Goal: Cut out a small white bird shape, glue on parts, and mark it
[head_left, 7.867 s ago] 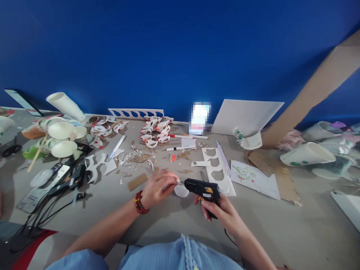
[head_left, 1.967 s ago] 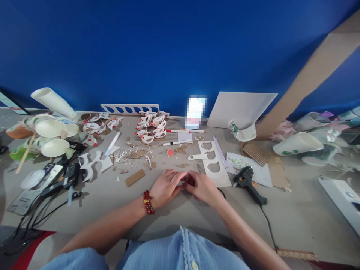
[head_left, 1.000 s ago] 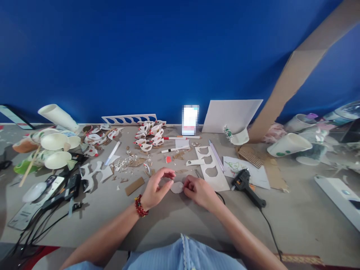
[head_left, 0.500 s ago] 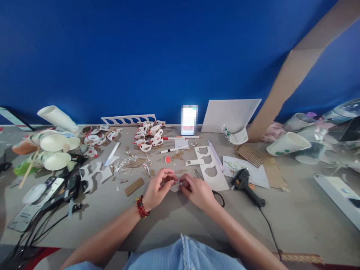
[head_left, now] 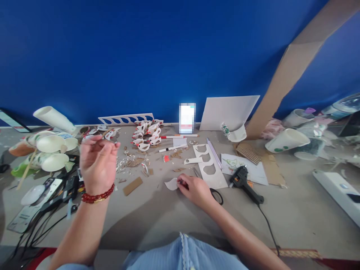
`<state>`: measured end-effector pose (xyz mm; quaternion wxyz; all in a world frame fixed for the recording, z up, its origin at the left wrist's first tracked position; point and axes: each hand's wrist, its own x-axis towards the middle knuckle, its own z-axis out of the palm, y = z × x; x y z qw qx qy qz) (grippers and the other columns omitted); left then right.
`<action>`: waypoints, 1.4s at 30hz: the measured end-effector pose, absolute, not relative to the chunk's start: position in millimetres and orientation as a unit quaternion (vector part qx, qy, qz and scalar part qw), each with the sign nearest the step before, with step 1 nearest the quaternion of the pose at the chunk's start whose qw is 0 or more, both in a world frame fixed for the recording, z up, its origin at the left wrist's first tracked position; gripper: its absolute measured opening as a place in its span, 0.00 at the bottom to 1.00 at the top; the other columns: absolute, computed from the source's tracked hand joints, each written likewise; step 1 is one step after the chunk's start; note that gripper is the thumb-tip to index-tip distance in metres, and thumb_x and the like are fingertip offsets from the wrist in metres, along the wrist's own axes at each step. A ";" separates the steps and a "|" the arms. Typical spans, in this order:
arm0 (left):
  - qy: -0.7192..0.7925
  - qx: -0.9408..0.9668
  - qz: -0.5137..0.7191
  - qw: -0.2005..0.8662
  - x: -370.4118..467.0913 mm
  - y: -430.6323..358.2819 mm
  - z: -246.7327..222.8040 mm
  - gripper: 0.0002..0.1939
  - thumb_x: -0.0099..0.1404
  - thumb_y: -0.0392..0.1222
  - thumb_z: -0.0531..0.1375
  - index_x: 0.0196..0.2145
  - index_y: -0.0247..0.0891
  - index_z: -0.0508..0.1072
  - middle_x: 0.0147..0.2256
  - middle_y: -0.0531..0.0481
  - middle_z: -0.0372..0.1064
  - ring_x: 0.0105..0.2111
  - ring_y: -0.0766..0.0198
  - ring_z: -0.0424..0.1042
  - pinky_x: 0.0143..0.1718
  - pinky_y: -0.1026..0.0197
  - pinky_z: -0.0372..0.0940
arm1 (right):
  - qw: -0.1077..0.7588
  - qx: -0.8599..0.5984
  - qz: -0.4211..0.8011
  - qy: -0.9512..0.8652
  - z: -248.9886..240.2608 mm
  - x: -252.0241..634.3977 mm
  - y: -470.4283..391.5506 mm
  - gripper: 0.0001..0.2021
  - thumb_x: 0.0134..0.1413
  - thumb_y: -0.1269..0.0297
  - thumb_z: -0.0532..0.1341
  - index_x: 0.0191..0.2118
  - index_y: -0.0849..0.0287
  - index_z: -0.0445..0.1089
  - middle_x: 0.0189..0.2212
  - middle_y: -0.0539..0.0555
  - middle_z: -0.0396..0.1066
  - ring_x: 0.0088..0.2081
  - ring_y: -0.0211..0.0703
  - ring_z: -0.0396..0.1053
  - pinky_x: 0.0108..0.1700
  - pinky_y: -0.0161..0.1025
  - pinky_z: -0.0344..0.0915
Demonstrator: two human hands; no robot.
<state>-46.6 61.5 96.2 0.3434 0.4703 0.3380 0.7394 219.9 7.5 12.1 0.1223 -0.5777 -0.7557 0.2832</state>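
My right hand is closed on a small white foam or card cutout, which has a pointed end and sticks out to the left of my fingertips. Over the left side of the table my left hand is raised, thumb and fingers pinched together; whatever is between them is too small to make out. A red bead bracelet circles that wrist. Between the hands lie a brown cardboard strip and a red scrap. Beside my right hand are a white sheet with cut-out holes and black scissor handles.
White bird-shaped pieces with red tips are heaped at the back. A black glue gun lies right on a drawing. Cables, paper cups and a power strip crowd the left. A lit phone leans on the blue wall.
My left hand has left the cutout and risen to the left, still pinched. My right hand stays near the same place with the cutout, which now shows more fully.
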 end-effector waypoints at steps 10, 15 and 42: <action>0.418 0.411 0.390 0.711 32.2 8.6 38.0 0.06 0.62 0.41 0.63 0.37 0.36 0.72 0.32 0.50 0.73 0.33 0.67 0.71 0.39 0.64 0.64 | 0.273 -0.552 0.354 -0.704 41.2 231.8 7.8 0.06 0.57 0.66 0.55 0.35 0.56 0.69 0.24 0.48 0.70 0.24 0.37 0.65 0.27 0.32 0.57; 0.348 0.386 0.426 0.741 40.3 7.7 38.2 0.05 0.63 0.40 0.62 0.33 0.35 0.73 0.30 0.50 0.71 0.32 0.67 0.68 0.38 0.64 0.62 | 0.343 -0.515 0.378 -0.689 56.7 234.6 0.5 0.05 0.59 0.64 0.57 0.37 0.57 0.69 0.25 0.49 0.67 0.25 0.36 0.63 0.27 0.32 0.58; 0.448 0.538 0.416 0.580 38.0 9.6 30.7 0.09 0.61 0.44 0.62 0.31 0.36 0.70 0.28 0.52 0.65 0.28 0.67 0.62 0.29 0.67 0.58 | 0.206 -0.614 0.221 -0.729 39.1 273.6 28.8 0.05 0.56 0.65 0.57 0.36 0.54 0.69 0.32 0.50 0.74 0.28 0.39 0.69 0.30 0.34 0.60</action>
